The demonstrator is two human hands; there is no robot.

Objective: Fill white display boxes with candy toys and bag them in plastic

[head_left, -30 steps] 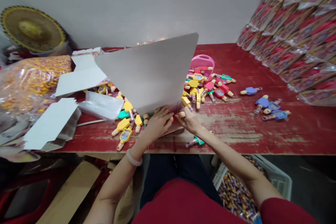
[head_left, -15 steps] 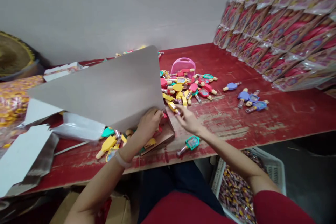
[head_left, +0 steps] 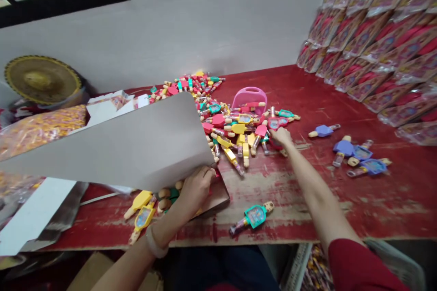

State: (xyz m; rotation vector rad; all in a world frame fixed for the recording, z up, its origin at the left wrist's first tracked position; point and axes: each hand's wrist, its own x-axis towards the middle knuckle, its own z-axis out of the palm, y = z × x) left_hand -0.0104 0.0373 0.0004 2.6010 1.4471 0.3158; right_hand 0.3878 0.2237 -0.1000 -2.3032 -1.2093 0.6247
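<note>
My left hand (head_left: pixel 198 187) is inside an open cardboard box (head_left: pixel 220 193), its fingers closed around a red piece that shows only in part. The raised grey lid (head_left: pixel 146 138) hides some of the box, where green pieces with brown ends (head_left: pixel 170 194) lie. My right hand (head_left: pixel 281 137) reaches to the right side of the candy toy pile (head_left: pixel 239 128), fingers pressed on a red toy (head_left: pixel 277 122). A lone green toy (head_left: pixel 256 216) lies near the table's front edge. Two yellow toys (head_left: pixel 144 216) rest left of the box.
A pink holder (head_left: pixel 250 95) stands behind the pile. Several blue toys (head_left: pixel 344 147) lie at the right. Bagged packages (head_left: pixel 382 54) are stacked along the right. A basket of candies (head_left: pixel 317 268) sits below the table (head_left: pixel 403 200).
My right hand has moved right and away, from a yellow toy near the box to the red toys; the yellow one lies on the table. The view has shifted; my left hand stays in the box.
</note>
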